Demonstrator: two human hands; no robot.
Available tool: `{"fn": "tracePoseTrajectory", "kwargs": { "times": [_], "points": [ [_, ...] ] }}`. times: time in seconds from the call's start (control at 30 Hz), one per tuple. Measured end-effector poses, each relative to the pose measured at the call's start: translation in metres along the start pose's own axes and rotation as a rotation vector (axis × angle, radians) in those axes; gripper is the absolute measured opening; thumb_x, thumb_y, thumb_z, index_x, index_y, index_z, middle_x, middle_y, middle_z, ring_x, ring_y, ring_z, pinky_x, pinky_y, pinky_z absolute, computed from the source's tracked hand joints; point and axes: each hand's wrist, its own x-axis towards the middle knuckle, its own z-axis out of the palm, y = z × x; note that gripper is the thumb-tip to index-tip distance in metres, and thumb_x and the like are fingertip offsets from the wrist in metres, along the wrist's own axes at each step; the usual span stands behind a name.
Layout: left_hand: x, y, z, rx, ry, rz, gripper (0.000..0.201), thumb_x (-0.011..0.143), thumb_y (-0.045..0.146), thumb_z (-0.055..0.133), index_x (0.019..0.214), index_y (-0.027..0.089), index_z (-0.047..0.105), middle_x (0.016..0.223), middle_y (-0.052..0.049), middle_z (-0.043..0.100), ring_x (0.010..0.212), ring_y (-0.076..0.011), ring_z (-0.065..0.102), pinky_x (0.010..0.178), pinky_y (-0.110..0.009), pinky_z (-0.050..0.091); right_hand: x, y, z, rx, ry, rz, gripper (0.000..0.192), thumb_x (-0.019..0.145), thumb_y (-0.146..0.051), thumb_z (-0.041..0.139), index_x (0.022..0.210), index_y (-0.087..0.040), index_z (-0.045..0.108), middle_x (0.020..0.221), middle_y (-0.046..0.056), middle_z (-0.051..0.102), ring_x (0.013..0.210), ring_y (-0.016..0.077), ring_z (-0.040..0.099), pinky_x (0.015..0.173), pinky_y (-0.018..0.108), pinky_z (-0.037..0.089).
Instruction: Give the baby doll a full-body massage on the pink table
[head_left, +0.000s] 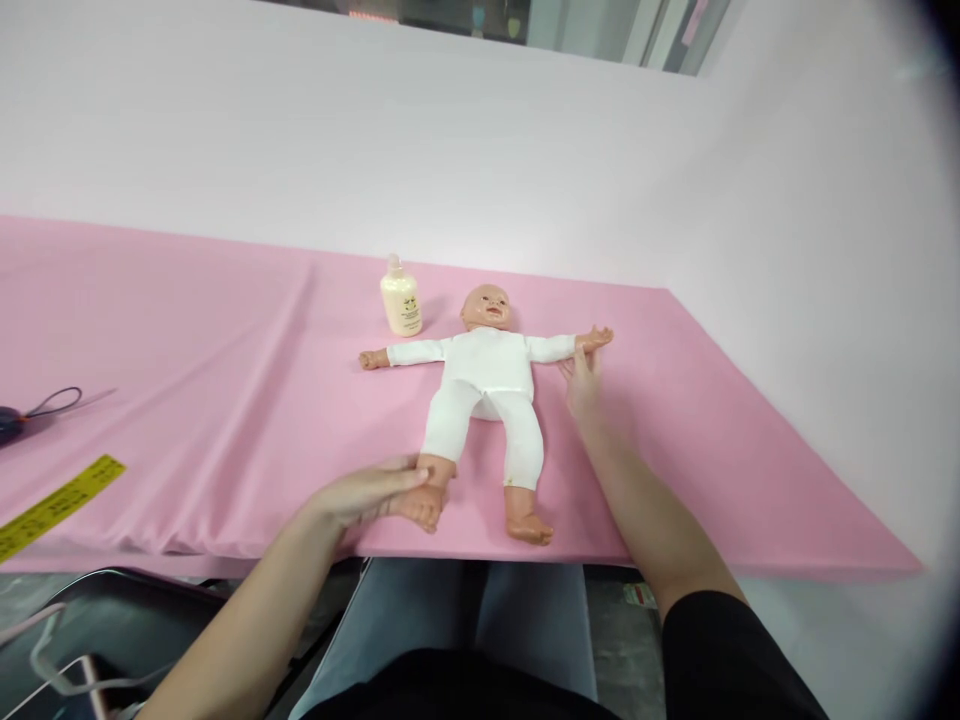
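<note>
White wall (225, 130): we see it rise behind the doll (487, 365), with a strip of window (600, 30) high up, beyond the doll's head.
Table (195, 330): we have a pink cover under the doll, creased on the side to its left as we look.
Dark corded object (10, 426): cut off by the view, well left of the doll, its loop of cord pointing the doll's way.
Yellow strip (64, 508): we find it slanting near the front edge, well left of the doll's feet; its dark marks are too small for us to read.
Dark chair (120, 620): below and left of the doll, with a pale cable over it.
Left hand (364, 495): our fingers are closed on the doll's ankle on our left, thumb over the top.
Bottle (403, 303): cream-coloured and upright, just behind the doll's outstretched arm on our left, near its head.
Doll: on its back mid-table, in white, arms spread wide, legs parted, feet towards us.
Right hand (583, 385): our fingers touch the doll's wrist on our right; we cannot tell whether they close round it.
Black sleeve (731, 650): ours, nearer us than the doll, to its right.
</note>
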Motion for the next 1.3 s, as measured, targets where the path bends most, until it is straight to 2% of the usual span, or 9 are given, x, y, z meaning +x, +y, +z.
{"fn": "tracePoseTrajectory", "kwargs": {
  "times": [0.17, 0.23, 0.33, 0.5, 0.67, 0.83, 1.0, 1.17, 1.3],
  "points": [
    [0.042, 0.074, -0.008, -0.033, -0.115, 0.087, 0.045, 0.101, 0.054, 0.057, 0.1, 0.011, 0.068, 0.076, -0.004, 0.068, 0.053, -0.0105, 0.054, 0.06, -0.026, 0.052, -0.029, -0.016, 0.021, -0.257, -0.321, -0.252, 0.058, 0.088, -0.05, 0.071, 0.14, -0.028, 0.06, 0.15, 0.009, 0.061, 0.14, 0.0277, 0.057, 0.124, 0.051, 0.041],
    [0.064, 0.087, -0.006, -0.034, -0.093, 0.076, 0.047, 0.108, 0.048, 0.044, 0.095, 0.01, 0.068, 0.073, -0.004, 0.067, 0.052, -0.0099, 0.052, 0.063, -0.027, 0.051, -0.036, -0.018, 0.024, -0.437, -0.539, -0.314, 0.046, 0.088, -0.049, 0.072, 0.129, -0.028, 0.069, 0.139, 0.007, 0.069, 0.136, 0.0293, 0.059, 0.126, 0.054, 0.038],
    [0.089, 0.085, -0.005, -0.005, -0.065, 0.034, 0.032, 0.105, 0.035, 0.054, 0.094, 0.009, 0.07, 0.08, -0.007, 0.071, 0.066, -0.0151, 0.065, 0.074, -0.031, 0.055, -0.036, -0.017, 0.022, -0.579, -0.696, -0.403, 0.038, 0.09, -0.047, 0.07, 0.124, -0.029, 0.073, 0.139, 0.006, 0.07, 0.14, 0.0307, 0.056, 0.128, 0.057, 0.034],
    [0.082, 0.062, -0.008, 0.109, -0.167, -0.018, 0.022, 0.089, 0.017, 0.075, 0.109, 0.009, 0.073, 0.096, -0.015, 0.077, 0.088, -0.026, 0.076, 0.082, -0.038, 0.058, -0.027, -0.011, 0.016, -0.5, -0.549, -0.316, 0.046, 0.086, -0.049, 0.075, 0.127, -0.027, 0.07, 0.139, 0.008, 0.069, 0.136, 0.0297, 0.059, 0.126, 0.055, 0.037],
    [0.039, 0.036, -0.006, 0.261, -0.358, -0.074, 0.035, 0.082, 0.041, 0.086, 0.102, 0.015, 0.076, 0.091, -0.012, 0.078, 0.087, -0.0265, 0.076, 0.086, -0.039, 0.059, -0.007, -0.007, 0.01, -0.16, -0.211, -0.137, 0.066, 0.087, -0.048, 0.073, 0.145, -0.024, 0.054, 0.159, 0.012, 0.051, 0.143, 0.0266, 0.054, 0.122, 0.049, 0.044],
    [0.011, -0.005, 0.008, 0.279, -0.152, -0.037, 0.04, 0.082, 0.046, 0.085, 0.107, 0.017, 0.075, 0.103, -0.01, 0.078, 0.096, -0.0242, 0.075, 0.085, -0.034, 0.058, 0.011, -0.009, -0.009, 0.072, 0.045, 0.152, 0.064, 0.103, -0.035, 0.051, 0.163, -0.024, 0.03, 0.165, 0.016, 0.042, 0.138, 0.0229, 0.06, 0.113, 0.047, 0.052],
    [0.008, -0.029, 0.029, 0.241, -0.176, 0.015, 0.043, 0.086, 0.055, 0.079, 0.097, 0.015, 0.073, 0.098, -0.013, 0.078, 0.089, -0.0235, 0.074, 0.081, -0.034, 0.058, 0.017, -0.008, -0.017, 0.102, 0.294, 0.47, 0.05, 0.109, -0.035, 0.036, 0.154, -0.014, 0.044, 0.154, 0.022, 0.054, 0.134, 0.0223, 0.064, 0.112, 0.039, 0.054],
    [0.01, -0.008, 0.025, 0.242, -0.218, -0.037, 0.045, 0.082, 0.054, 0.083, 0.103, 0.015, 0.072, 0.096, -0.011, 0.078, 0.082, -0.0212, 0.074, 0.074, -0.032, 0.058, 0.006, -0.018, -0.007, 0.065, 0.079, 0.081, 0.067, 0.102, -0.039, 0.052, 0.163, -0.03, 0.028, 0.168, 0.012, 0.038, 0.142, 0.022, 0.057, 0.116, 0.046, 0.05],
    [0.028, 0.032, -0.001, 0.105, -0.277, -0.035, 0.052, 0.077, 0.056, 0.087, 0.104, 0.013, 0.072, 0.091, -0.011, 0.077, 0.08, -0.0225, 0.073, 0.073, -0.034, 0.06, -0.011, -0.025, 0.005, -0.159, -0.122, -0.295, 0.065, 0.092, -0.046, 0.066, 0.152, -0.027, 0.049, 0.165, 0.008, 0.044, 0.153, 0.0242, 0.043, 0.128, 0.048, 0.035]
  ]
}}
